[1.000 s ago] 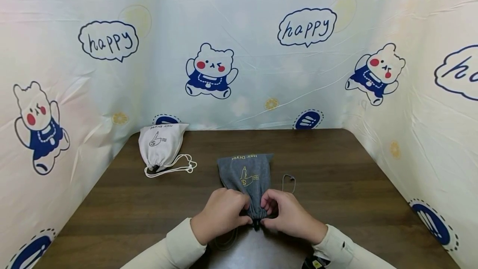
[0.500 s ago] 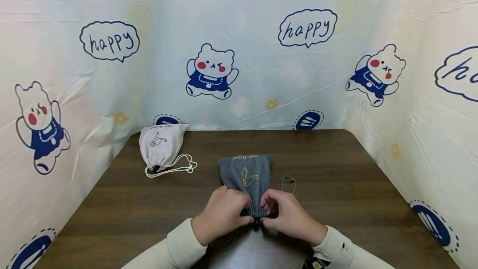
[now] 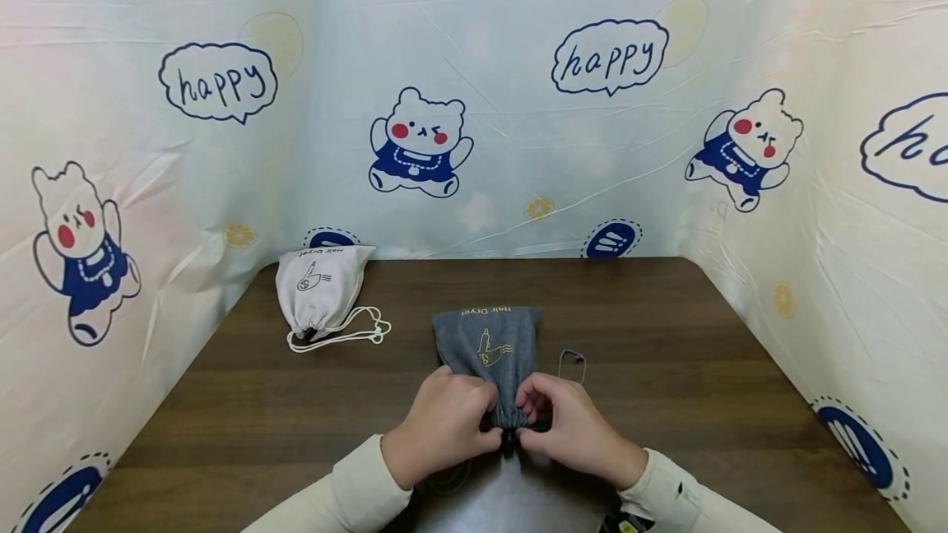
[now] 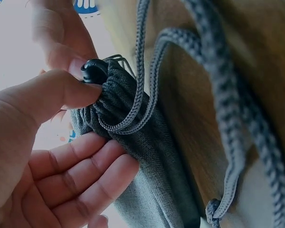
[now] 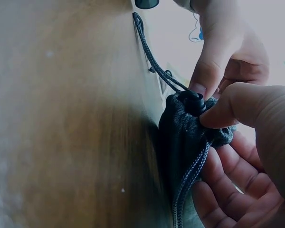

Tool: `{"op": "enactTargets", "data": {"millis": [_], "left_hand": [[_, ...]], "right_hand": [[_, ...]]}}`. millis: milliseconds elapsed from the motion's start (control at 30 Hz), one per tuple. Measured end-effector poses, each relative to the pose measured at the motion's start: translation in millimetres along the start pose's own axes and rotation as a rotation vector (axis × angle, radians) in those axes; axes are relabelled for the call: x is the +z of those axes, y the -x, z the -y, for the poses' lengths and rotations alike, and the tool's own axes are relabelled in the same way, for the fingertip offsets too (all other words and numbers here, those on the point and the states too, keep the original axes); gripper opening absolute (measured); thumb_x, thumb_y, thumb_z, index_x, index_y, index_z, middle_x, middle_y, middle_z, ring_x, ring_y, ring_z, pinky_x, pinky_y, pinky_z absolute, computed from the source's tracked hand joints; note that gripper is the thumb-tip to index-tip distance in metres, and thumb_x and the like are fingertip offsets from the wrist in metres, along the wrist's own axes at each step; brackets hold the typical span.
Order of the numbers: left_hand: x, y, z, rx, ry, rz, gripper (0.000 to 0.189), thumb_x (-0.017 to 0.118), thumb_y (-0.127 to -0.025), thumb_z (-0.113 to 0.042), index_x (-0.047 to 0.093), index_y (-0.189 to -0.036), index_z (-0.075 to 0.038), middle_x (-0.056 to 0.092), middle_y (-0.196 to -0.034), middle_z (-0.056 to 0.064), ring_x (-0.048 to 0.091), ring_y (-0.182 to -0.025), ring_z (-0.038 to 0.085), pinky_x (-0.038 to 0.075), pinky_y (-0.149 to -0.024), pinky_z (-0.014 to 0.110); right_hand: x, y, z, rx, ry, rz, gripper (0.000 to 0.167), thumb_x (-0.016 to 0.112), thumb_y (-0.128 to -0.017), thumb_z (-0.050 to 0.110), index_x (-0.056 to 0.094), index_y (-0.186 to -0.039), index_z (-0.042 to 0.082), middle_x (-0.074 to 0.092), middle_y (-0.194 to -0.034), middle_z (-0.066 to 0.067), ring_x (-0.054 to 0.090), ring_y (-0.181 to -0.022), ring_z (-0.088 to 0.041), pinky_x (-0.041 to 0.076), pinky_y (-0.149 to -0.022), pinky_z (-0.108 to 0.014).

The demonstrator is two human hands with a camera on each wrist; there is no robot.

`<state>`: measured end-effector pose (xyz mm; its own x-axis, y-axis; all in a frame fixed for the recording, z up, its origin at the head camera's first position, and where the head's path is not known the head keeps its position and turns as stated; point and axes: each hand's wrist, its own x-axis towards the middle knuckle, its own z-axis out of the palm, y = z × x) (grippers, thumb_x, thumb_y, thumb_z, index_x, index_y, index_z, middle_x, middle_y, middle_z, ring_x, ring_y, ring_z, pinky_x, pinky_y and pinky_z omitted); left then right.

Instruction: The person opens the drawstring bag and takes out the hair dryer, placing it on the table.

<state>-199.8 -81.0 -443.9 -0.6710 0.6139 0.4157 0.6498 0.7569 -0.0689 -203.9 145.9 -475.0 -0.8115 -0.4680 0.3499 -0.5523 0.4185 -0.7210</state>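
A grey drawstring bag (image 3: 485,348) with yellow print lies on the table, its gathered mouth towards the person. My left hand (image 3: 444,418) pinches one side of that mouth between thumb and fingers. On the opposite side, my right hand (image 3: 573,426) does the same. Between the two thumbs sits a black cord lock (image 4: 94,71), seen close up in the left wrist view. A grey cord (image 4: 142,71) loops out from the bag's neck there. The right wrist view shows another cord (image 5: 194,166) hanging by my right fingers. The bag's inside is hidden.
A white drawstring bag (image 3: 318,286) with white cords lies at the back left of the brown wooden table (image 3: 666,336). A printed curtain (image 3: 504,39) encloses the table's back and sides. A small dark object (image 3: 625,523) shows by the right sleeve.
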Motion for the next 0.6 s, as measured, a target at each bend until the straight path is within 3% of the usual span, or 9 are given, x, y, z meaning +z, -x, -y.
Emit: {"op": "enactTargets", "data": {"millis": [600], "left_hand": [[1.2,-0.2,-3.8,-0.016,-0.043,-0.068,0.042,0.081,-0.064,-0.045,0.045,-0.063,-0.026,0.047,-0.06,-0.012,0.049,-0.053,0.01,0.017,-0.058,0.03]], "right_hand": [[6.2,1.5,2.5,-0.056,0.047,-0.092,0.04,0.084,-0.07,0.0,0.063,-0.096,0.022,0.062,-0.087,0.009,0.061,-0.076,-0.006,0.056,-0.067,-0.028]]}}
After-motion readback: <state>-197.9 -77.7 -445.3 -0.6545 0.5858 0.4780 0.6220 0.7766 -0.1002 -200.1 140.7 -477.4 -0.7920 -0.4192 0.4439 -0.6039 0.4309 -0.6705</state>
